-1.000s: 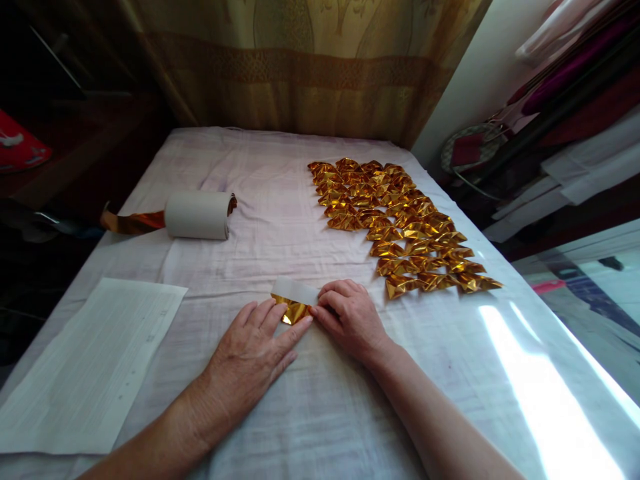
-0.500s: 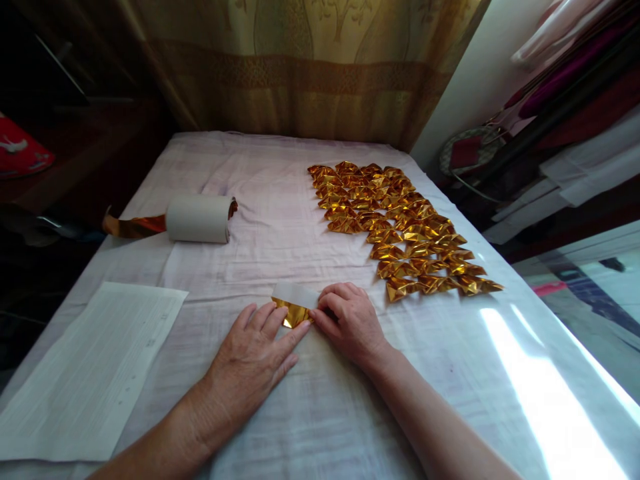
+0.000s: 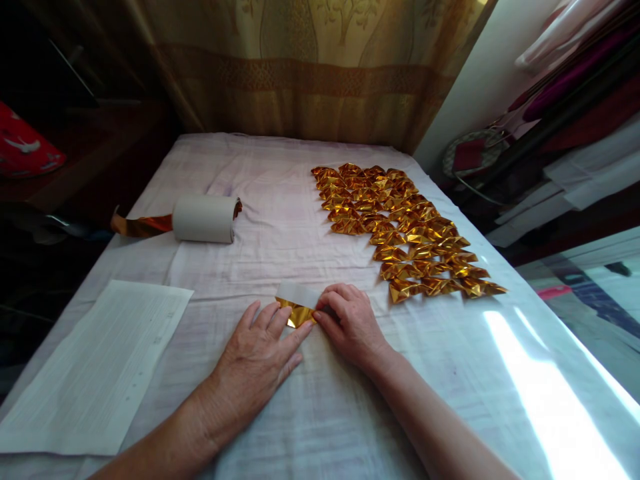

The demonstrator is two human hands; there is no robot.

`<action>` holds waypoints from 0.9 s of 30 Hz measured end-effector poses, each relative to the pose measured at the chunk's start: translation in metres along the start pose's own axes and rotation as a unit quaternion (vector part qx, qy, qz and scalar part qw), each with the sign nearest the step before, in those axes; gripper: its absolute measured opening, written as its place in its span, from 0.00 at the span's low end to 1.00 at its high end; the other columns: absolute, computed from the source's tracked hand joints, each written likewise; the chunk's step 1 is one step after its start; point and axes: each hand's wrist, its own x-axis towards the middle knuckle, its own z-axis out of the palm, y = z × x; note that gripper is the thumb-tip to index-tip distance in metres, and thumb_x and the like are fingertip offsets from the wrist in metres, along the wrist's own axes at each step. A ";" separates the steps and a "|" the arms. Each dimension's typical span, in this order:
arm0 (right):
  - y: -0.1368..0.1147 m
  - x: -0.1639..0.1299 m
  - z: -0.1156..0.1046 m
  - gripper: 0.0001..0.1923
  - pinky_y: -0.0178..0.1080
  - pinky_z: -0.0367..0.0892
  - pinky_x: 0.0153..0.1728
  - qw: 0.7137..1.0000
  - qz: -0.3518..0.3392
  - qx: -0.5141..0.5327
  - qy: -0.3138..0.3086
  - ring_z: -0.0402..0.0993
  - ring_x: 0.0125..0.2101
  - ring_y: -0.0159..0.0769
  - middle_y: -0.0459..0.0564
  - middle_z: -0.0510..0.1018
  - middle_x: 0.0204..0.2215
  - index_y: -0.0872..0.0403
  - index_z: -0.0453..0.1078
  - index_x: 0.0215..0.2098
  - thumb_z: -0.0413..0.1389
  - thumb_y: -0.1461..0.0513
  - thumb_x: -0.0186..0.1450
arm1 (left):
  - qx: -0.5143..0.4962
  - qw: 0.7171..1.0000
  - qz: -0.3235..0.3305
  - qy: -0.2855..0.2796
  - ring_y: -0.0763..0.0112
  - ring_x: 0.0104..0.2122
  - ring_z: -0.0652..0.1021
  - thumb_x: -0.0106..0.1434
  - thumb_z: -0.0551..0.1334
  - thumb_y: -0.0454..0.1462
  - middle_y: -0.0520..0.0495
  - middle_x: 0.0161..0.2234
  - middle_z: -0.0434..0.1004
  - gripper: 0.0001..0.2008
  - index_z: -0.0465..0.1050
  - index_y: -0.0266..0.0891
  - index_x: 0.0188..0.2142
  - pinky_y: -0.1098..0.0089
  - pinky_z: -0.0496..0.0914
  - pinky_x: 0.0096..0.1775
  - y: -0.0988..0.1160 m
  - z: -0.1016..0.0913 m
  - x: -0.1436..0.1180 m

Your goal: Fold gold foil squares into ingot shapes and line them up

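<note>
A small sheet of gold foil paper (image 3: 299,313) lies on the pale cloth between my hands, its gold lower part folded over and its white back showing along the far edge. My left hand (image 3: 265,345) rests flat with fingers spread, the fingertips touching the paper's left and near edges. At the right end, my right hand (image 3: 349,325) pinches the paper's corner between thumb and curled fingers. To the right, several folded gold foil pieces (image 3: 395,230) lie in close rows.
A white roll (image 3: 203,219) with a trailing gold foil strip (image 3: 145,225) lies on its side at back left. A printed paper sheet (image 3: 100,367) is at front left. Behind the cloth-covered surface (image 3: 265,180) hangs a curtain (image 3: 300,80); hanging clothes (image 3: 575,100) are at right.
The whole view has shifted slightly, so everything appears a little further right. Both hands keep about the same hold on the gold foil paper.
</note>
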 end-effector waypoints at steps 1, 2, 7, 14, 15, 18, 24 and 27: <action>0.001 0.000 0.000 0.02 0.42 0.58 0.41 1.000 0.001 0.007 -0.002 0.70 0.40 0.40 0.48 0.76 0.37 0.51 0.71 0.34 0.59 0.64 0.64 | -0.002 1.000 0.000 -0.004 0.55 0.56 0.70 0.67 0.62 0.46 0.44 0.55 0.72 0.20 0.70 0.52 0.58 0.51 0.57 0.60 0.000 -0.001 0.000; 0.001 0.000 -0.001 0.02 0.42 0.58 0.41 1.000 0.001 0.012 -0.004 0.70 0.40 0.40 0.48 0.76 0.38 0.51 0.71 0.34 0.58 0.65 0.64 | -0.003 1.000 0.000 -0.008 0.55 0.56 0.70 0.67 0.62 0.46 0.44 0.56 0.72 0.20 0.70 0.52 0.58 0.50 0.57 0.60 -0.001 -0.002 -0.001; 0.005 0.000 -0.003 0.05 0.42 0.60 0.42 1.000 -0.010 0.021 -0.020 0.70 0.41 0.39 0.49 0.77 0.39 0.51 0.72 0.34 0.56 0.66 0.65 | -0.008 1.000 0.017 -0.011 0.58 0.56 0.71 0.68 0.61 0.46 0.45 0.54 0.73 0.18 0.71 0.52 0.57 0.52 0.56 0.60 -0.006 -0.008 -0.002; 0.006 -0.001 -0.002 0.04 0.40 0.60 0.41 1.000 -0.015 0.016 -0.014 0.70 0.40 0.38 0.48 0.77 0.38 0.51 0.72 0.35 0.56 0.66 0.65 | -0.019 0.999 0.044 -0.019 0.59 0.56 0.71 0.70 0.57 0.45 0.45 0.57 0.72 0.16 0.71 0.51 0.55 0.51 0.54 0.62 -0.014 -0.015 -0.006; 0.005 -0.001 -0.001 0.04 0.40 0.60 0.41 1.000 -0.019 0.011 -0.010 0.70 0.40 0.38 0.48 0.77 0.38 0.51 0.72 0.36 0.57 0.66 0.65 | -0.019 0.999 0.046 -0.018 0.59 0.56 0.71 0.70 0.58 0.45 0.46 0.57 0.72 0.16 0.71 0.51 0.55 0.51 0.54 0.62 -0.014 -0.015 -0.006; 0.002 -0.003 -0.001 0.05 0.40 0.58 0.40 0.998 -0.054 -0.034 0.000 0.70 0.39 0.38 0.48 0.78 0.39 0.50 0.72 0.37 0.57 0.67 0.67 | -0.012 0.999 0.040 0.002 0.60 0.55 0.72 0.69 0.58 0.43 0.46 0.55 0.74 0.15 0.72 0.50 0.54 0.52 0.54 0.62 -0.012 -0.012 -0.006; -0.009 -0.005 -0.004 0.04 0.42 0.57 0.40 0.980 -0.119 -0.158 0.007 0.68 0.38 0.39 0.47 0.78 0.37 0.49 0.74 0.39 0.59 0.64 0.68 | -0.031 0.995 0.032 0.089 0.63 0.50 0.75 0.72 0.52 0.33 0.42 0.49 0.78 0.14 0.71 0.37 0.52 0.58 0.61 0.59 -0.023 0.002 0.000; -0.015 -0.007 -0.008 0.04 0.43 0.57 0.40 0.979 -0.115 -0.169 -0.008 0.68 0.38 0.40 0.49 0.78 0.37 0.49 0.75 0.39 0.57 0.62 0.69 | -0.079 0.993 0.014 0.091 0.64 0.49 0.75 0.72 0.53 0.36 0.43 0.49 0.77 0.13 0.72 0.38 0.51 0.60 0.66 0.55 -0.037 0.005 0.006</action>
